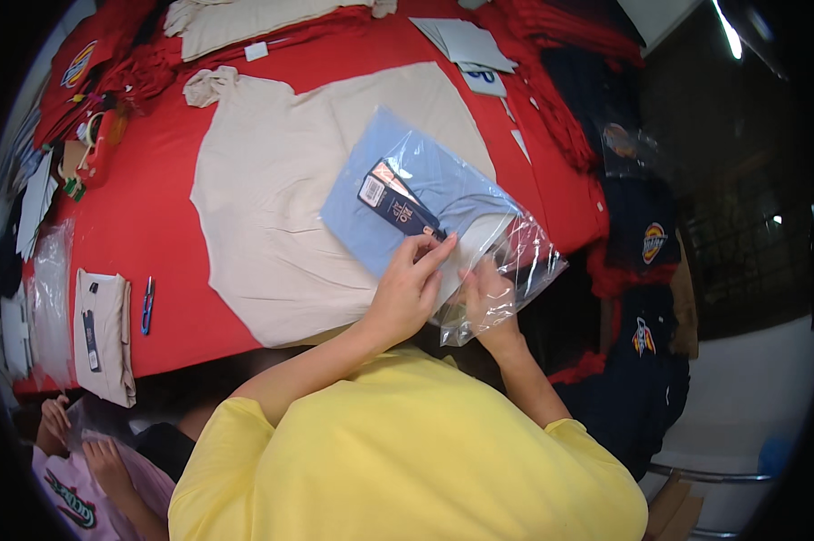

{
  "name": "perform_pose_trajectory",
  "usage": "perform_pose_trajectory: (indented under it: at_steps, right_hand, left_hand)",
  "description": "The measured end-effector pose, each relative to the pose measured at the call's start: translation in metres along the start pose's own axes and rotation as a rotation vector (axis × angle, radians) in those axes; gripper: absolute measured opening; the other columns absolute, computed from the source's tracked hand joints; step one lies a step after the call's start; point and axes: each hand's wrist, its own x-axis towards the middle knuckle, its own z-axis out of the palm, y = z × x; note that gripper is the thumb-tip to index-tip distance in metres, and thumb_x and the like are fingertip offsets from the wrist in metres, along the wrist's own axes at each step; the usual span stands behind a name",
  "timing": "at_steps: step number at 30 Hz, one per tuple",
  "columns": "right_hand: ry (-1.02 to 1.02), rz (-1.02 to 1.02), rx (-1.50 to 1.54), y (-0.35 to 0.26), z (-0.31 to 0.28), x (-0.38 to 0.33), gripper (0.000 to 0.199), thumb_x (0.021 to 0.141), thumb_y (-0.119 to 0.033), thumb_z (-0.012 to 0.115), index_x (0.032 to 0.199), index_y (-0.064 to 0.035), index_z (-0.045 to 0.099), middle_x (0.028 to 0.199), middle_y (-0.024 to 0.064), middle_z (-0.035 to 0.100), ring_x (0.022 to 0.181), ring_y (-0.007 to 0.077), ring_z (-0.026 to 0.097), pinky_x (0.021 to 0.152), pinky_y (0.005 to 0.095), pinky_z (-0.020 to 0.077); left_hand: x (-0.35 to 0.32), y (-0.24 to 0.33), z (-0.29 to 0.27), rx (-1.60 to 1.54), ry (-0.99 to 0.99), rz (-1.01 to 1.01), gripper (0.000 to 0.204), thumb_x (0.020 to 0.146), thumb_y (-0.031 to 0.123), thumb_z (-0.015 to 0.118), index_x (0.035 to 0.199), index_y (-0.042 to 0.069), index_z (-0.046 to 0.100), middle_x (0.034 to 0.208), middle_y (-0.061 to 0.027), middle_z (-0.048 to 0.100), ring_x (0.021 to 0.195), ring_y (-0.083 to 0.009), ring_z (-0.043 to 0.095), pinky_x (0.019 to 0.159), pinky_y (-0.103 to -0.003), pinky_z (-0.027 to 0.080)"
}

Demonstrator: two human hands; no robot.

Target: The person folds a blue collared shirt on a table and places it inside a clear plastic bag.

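Observation:
A folded light-blue garment (353, 212) sits partly in a clear plastic bag (538, 261), over a spread beige garment (263, 198). On the blue cloth lies a dark hang tag (402, 206) with a white label. My left hand (407, 287) is closed, thumb and forefinger pinched at the tag's lower end. My right hand (490, 298) is under the clear plastic at the bag's near end, fingers curled beside a white panel (481, 236). What its fingertips hold is hidden by glare and folds.
Blue thread snips (147, 307) and a folded beige garment (105, 334) lie left on the red tabletop (177, 338). White cards (466, 45) rest at the back. Dark garments (637, 225) line the right edge. Another person's hands (105, 460) are at lower left.

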Motion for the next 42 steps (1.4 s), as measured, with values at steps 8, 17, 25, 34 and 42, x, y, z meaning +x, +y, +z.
perform_pose_trajectory:
  at_steps: [8,17,25,34,42]
  right_hand:
    - [-0.010,-0.523,-0.483,-0.028,-0.008,0.088,0.019,0.080,-0.010,0.065,0.095,0.0005,0.059,0.088,0.0208,0.057,0.068,0.0331,0.063,0.057,0.0423,0.0506]
    - [-0.011,-0.447,-0.365,-0.032,-0.007,0.134,0.038,0.076,-0.009,0.062,0.114,-0.0071,0.060,0.076,0.0100,0.054,0.063,0.0302,0.059,0.054,0.0381,0.0491]
    - [-0.204,-0.874,-0.257,-0.019,0.098,0.153,0.057,0.075,-0.006,0.061,0.130,-0.0184,0.058,0.077,0.0043,0.049,0.065,0.0194,0.055,0.055,0.0310,0.0482]
    - [-0.376,-0.837,-0.215,0.033,0.137,0.141,0.055,0.081,-0.008,0.057,0.133,-0.0246,0.057,0.085,0.0046,0.048,0.083,0.0229,0.052,0.076,0.0366,0.0388]
    - [-0.753,-0.506,-0.016,0.015,0.078,0.205,0.043,0.095,-0.032,0.054,0.131,-0.0095,0.058,0.117,0.0141,0.061,0.108,0.0299,0.054,0.099,0.0390,0.0382]
  left_hand:
    - [0.047,0.001,-0.024,-0.239,0.281,-0.040,0.057,0.086,-0.005,0.050,0.141,0.010,0.048,0.132,-0.0148,0.039,0.118,-0.0276,0.046,0.097,-0.033,0.042]
    - [0.072,-0.023,0.005,-0.528,0.525,-0.048,0.052,0.094,-0.001,0.045,0.145,0.008,0.039,0.138,-0.0136,0.037,0.125,-0.0232,0.042,0.099,-0.031,0.041]
    - [0.013,-0.095,-0.002,-0.878,0.713,-0.359,0.042,0.097,0.003,0.050,0.137,0.002,0.037,0.134,-0.0091,0.046,0.123,-0.0178,0.047,0.101,-0.033,0.042]
    - [-0.097,-0.042,-0.099,0.274,0.068,-0.936,0.031,0.082,0.012,0.070,0.110,0.000,0.062,0.089,-0.0094,0.068,0.080,-0.0192,0.066,0.071,-0.032,0.053]
    - [-0.046,-0.082,-0.126,1.090,0.033,-0.062,0.057,0.071,0.006,0.068,0.127,0.008,0.057,0.127,-0.0065,0.055,0.118,-0.0256,0.048,0.104,-0.045,0.034]
